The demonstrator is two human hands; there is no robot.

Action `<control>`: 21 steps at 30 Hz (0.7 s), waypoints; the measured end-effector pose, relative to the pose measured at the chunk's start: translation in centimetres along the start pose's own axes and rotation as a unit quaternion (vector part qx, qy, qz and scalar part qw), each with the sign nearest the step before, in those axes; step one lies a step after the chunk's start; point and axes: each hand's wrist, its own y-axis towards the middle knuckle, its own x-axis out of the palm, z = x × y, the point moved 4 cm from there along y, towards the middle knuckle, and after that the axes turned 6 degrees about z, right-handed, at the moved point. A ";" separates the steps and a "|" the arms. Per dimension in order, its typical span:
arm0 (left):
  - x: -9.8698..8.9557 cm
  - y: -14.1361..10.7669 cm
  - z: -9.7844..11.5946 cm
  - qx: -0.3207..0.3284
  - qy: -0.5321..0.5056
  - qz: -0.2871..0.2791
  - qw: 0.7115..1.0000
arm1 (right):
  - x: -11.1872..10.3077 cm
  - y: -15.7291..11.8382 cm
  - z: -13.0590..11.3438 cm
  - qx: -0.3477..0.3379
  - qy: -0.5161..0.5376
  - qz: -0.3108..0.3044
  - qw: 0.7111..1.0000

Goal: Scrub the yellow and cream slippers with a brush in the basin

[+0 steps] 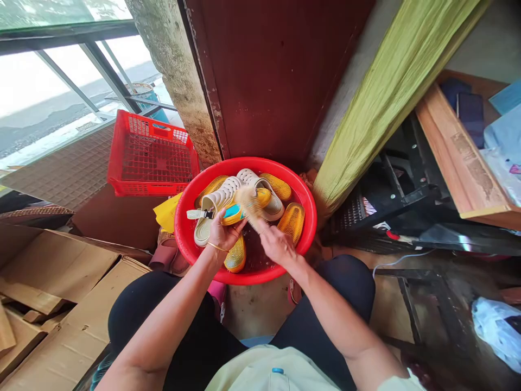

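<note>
A red basin (309, 217) holds beige clogs (226, 191) and several yellow sandals, one of them (292, 222) at its right side. Over the basin's middle, my left hand (223, 233) grips a yellow sandal with a blue patch (234, 213) by its near end. My right hand (278, 244) is closed on a pale bristled brush (250, 203), which is blurred and lies over the held sandal. Another yellow sandal (236, 256) rests below my left hand, near the basin's front.
A red crate (154, 163) stands behind the basin to the left, with cardboard boxes (81, 315) nearer. A dark red door (272, 81) rises behind. At right are a green curtain (378, 98), a wooden drawer (464, 157) and a plastic bag (496, 331).
</note>
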 end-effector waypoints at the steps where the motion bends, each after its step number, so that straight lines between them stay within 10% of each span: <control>1: 0.0 0.1 0.0 0.001 -0.004 0.002 1.000 | 0.4 -0.3 -0.9 -0.018 -0.015 -0.015 1.000; 9: -0.4 -0.6 -0.1 -0.019 0.019 0.029 0.999 | -1.6 1.9 2.9 0.100 -0.063 0.028 0.993; 15: -0.1 -0.2 -0.5 0.011 0.011 0.007 1.000 | 0.3 -0.8 -1.7 -0.088 -0.074 -0.014 0.993; 21: -0.4 0.2 -1.3 -0.012 0.035 0.035 0.999 | 0.0 0.2 -1.0 -0.080 -0.118 0.010 0.990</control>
